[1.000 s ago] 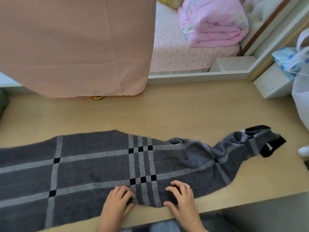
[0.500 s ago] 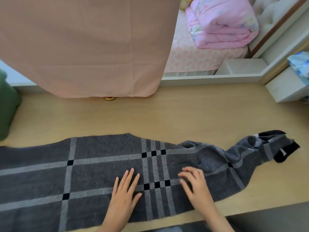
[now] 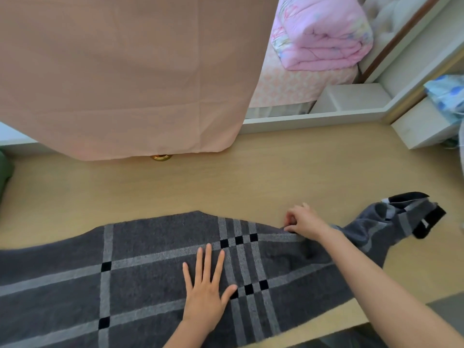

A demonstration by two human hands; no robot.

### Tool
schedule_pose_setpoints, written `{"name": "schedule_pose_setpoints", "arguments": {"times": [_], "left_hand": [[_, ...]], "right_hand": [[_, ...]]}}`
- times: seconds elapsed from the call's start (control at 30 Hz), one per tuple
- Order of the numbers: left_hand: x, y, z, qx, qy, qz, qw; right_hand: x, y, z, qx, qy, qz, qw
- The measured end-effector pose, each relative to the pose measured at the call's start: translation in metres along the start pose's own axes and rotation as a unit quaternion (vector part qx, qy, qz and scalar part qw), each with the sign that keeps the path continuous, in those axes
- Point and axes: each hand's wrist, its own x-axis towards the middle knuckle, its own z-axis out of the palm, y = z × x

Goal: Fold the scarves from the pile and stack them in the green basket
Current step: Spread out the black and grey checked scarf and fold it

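Note:
A dark grey scarf (image 3: pixel 155 267) with light grey stripes and small black squares lies lengthwise across the near part of the wooden table (image 3: pixel 251 182). Its right end (image 3: pixel 401 217) is bunched and twisted. My left hand (image 3: pixel 204 287) rests flat on the scarf's middle, fingers spread. My right hand (image 3: pixel 302 221) is stretched to the scarf's far edge, right of centre, with its fingers pinched on that edge. A sliver of something green (image 3: pixel 3 172) shows at the left frame edge; I cannot tell if it is the basket.
A large peach cloth (image 3: pixel 125 71) hangs over the back of the table, with a small brass object (image 3: pixel 162 157) under its hem. Behind are a bed with a folded pink quilt (image 3: pixel 324 33), a white shelf (image 3: pixel 424 126) and a blue patterned bag (image 3: pixel 449 96) at the right.
My right hand has reached from the scarf's near side to its far edge and pinched it. My left hand opened flat and slid up onto the middle. The view shifted left.

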Motion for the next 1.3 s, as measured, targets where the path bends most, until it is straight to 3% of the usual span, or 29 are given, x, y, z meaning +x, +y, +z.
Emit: {"name": "schedule_pose_setpoints", "arguments": {"times": [0.03,0.1,0.17,0.23,0.3,0.4,0.5,0.63,0.7,0.8,0.9,1.17,1.3], "left_hand": [[0.000,0.000,0.002,0.000,0.004,0.003,1.000],[0.000,0.000,0.002,-0.002,0.007,0.006,1.000],[0.000,-0.001,0.003,-0.004,0.013,0.005,1.000],[0.001,-0.001,0.003,-0.004,0.012,0.002,1.000],[0.001,-0.001,0.005,-0.003,0.012,0.004,1.000],[0.002,-0.003,0.006,0.000,0.011,0.010,1.000],[0.002,-0.004,0.007,0.005,0.019,0.010,1.000],[0.006,0.013,0.000,-0.014,0.028,-0.016,0.999],[0.011,0.036,-0.005,-0.026,0.035,-0.009,0.999],[0.021,0.083,-0.010,-0.033,0.035,0.035,0.998],[0.036,0.129,-0.007,-0.024,0.027,0.076,0.996],[0.059,0.170,0.011,0.030,-0.021,0.041,0.999],[0.057,0.167,0.008,0.035,-0.038,0.058,0.997]], "right_hand": [[-0.001,0.004,-0.002,0.015,0.003,0.008,1.000],[-0.005,0.009,-0.010,0.136,0.106,0.046,0.984],[-0.010,0.012,-0.023,0.244,0.251,0.087,0.933],[-0.011,0.014,-0.031,0.254,0.342,0.097,0.899],[-0.009,0.018,-0.030,0.245,0.323,0.100,0.908],[-0.004,0.031,-0.019,0.093,0.190,0.112,0.971],[-0.001,0.043,-0.021,0.017,0.161,0.084,0.983],[-0.005,0.068,-0.030,0.184,0.225,0.072,0.954],[-0.015,0.088,-0.029,0.133,0.251,0.088,0.955],[-0.037,0.124,-0.013,0.018,0.222,0.114,0.968],[-0.056,0.156,0.003,0.033,0.221,0.141,0.964],[-0.084,0.190,0.002,-0.025,0.228,0.118,0.966],[-0.110,0.200,0.009,0.090,0.398,0.089,0.909]]}}
